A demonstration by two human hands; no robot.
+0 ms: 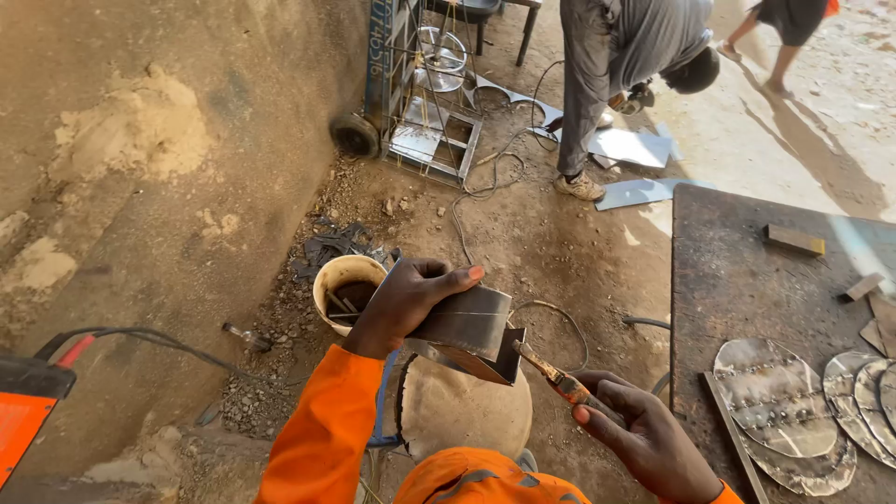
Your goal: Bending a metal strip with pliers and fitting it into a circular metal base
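Note:
My left hand [403, 301] grips a folded sheet-metal piece [467, 329], shaped like an open box, held over a round padded seat [462, 409]. My right hand [642, 431] holds a thin rod-like tool with an orange grip [553, 375]; its tip touches the lower right corner of the metal piece. Both my sleeves are orange.
A dark metal table [747, 280] at right carries several oval welded plates [779, 399] and small bars. A white bucket [343, 278] with scraps stands on the dirt behind my left hand. An orange machine [23, 411] with cables sits at lower left. Another person [621, 65] bends over metal sheets beyond.

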